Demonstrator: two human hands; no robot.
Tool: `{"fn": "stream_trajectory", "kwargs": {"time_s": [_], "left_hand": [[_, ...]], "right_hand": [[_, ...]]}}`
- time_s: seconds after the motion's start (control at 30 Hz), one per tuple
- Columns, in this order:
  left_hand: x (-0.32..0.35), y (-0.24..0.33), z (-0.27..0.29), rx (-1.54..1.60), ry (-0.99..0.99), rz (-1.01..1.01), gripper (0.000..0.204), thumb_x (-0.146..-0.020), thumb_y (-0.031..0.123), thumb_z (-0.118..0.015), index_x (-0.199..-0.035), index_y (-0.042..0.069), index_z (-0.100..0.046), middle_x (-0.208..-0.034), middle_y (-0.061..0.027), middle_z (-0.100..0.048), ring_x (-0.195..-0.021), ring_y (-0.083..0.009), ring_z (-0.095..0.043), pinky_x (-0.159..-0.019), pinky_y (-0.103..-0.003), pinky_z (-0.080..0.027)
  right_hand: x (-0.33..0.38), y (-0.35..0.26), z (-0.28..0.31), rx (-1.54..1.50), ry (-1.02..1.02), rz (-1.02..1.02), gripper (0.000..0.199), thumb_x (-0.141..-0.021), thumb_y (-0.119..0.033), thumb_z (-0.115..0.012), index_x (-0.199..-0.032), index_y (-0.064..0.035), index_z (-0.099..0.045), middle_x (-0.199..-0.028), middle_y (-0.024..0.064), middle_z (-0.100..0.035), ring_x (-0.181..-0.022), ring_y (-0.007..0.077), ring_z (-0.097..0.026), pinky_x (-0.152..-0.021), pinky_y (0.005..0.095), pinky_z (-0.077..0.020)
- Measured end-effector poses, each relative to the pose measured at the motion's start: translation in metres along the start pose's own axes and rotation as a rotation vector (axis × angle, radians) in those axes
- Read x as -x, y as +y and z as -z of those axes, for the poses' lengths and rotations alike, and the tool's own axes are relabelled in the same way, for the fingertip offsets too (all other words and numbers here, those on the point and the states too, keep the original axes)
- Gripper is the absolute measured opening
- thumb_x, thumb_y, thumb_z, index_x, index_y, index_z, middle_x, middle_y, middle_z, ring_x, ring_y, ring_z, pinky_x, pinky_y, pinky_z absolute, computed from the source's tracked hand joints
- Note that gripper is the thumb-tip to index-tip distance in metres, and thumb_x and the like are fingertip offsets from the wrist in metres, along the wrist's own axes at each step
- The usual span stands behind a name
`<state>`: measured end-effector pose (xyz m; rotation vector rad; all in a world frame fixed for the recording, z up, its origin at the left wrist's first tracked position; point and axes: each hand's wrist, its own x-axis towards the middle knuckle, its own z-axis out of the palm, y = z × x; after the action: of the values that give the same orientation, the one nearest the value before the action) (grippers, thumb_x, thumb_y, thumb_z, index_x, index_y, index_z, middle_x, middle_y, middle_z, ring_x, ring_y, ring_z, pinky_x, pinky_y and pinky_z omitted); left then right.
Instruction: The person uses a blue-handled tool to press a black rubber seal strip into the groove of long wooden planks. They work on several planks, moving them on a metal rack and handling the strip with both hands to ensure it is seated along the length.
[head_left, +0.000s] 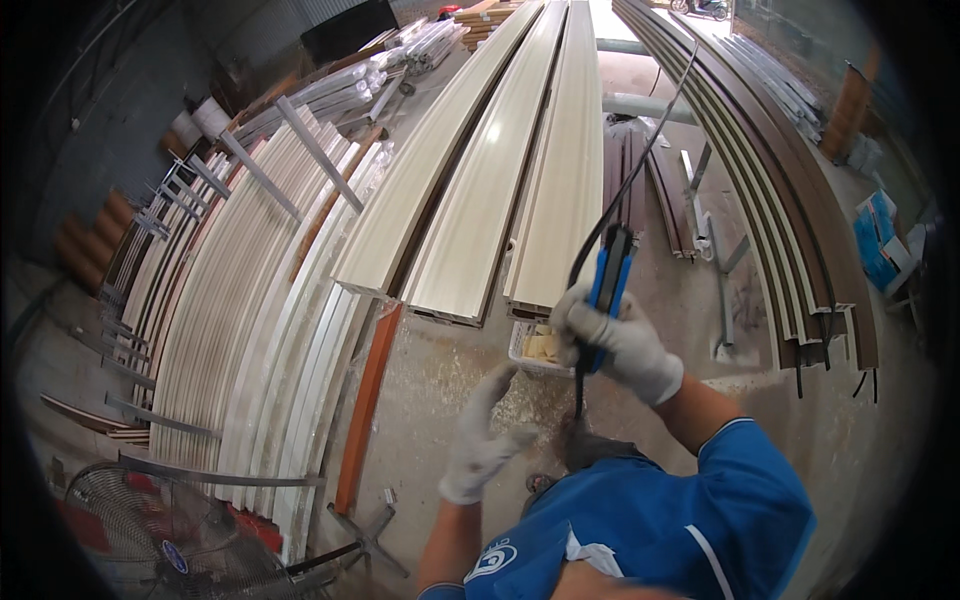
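Note:
My right hand, in a white glove, is closed round a blue-and-black hand tool held upright; its exact kind is hard to make out. A long thin black strip passes beside the tool and my fingers. Its upper part slants off to the far right, and its lower end hangs below my hand. Lower and to the left, my gloved left hand holds nothing, with thumb and fingers apart. Just beyond both hands are the near ends of three long cream panels lying side by side.
Under the panels stands a white basket with yellowish pieces. Brown-and-cream profiles lie along the right. At left are racked pale profiles, an orange-red bar and a floor fan. A blue-and-white package is at far right.

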<state>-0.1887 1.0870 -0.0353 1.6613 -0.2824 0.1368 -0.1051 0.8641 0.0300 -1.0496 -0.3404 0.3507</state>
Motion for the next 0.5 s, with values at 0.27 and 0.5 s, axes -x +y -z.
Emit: {"fn": "stream_trajectory", "kwargs": {"time_s": [0.27,0.5], "left_hand": [[0.003,-0.009,0.027,0.443,-0.364,0.507,0.042,-0.105,0.023,-0.067,-0.134,-0.006,-0.062,-0.098,-0.0065,-0.071,-0.09,-0.0136,-0.066,-0.082,-0.029,-0.053],[0.024,-0.008,0.152,0.092,-0.029,0.531,0.035,-0.099,0.029,-0.076,-0.113,-0.002,-0.074,-0.079,-0.0025,-0.066,-0.07,-0.0094,-0.061,-0.065,-0.025,-0.048]], "right_hand": [[-0.019,-0.028,-0.016,0.058,-0.128,0.183,0.037,-0.103,-0.037,-0.067,-0.108,0.0,-0.067,-0.095,0.0147,-0.072,-0.09,0.0251,-0.073,-0.08,0.0374,-0.0576],[-0.065,-0.058,0.019,0.268,0.416,0.547,0.03,-0.108,-0.033,-0.059,-0.109,-0.0039,-0.067,-0.099,0.0112,-0.071,-0.088,0.0216,-0.072,-0.08,0.035,-0.0598]]}}
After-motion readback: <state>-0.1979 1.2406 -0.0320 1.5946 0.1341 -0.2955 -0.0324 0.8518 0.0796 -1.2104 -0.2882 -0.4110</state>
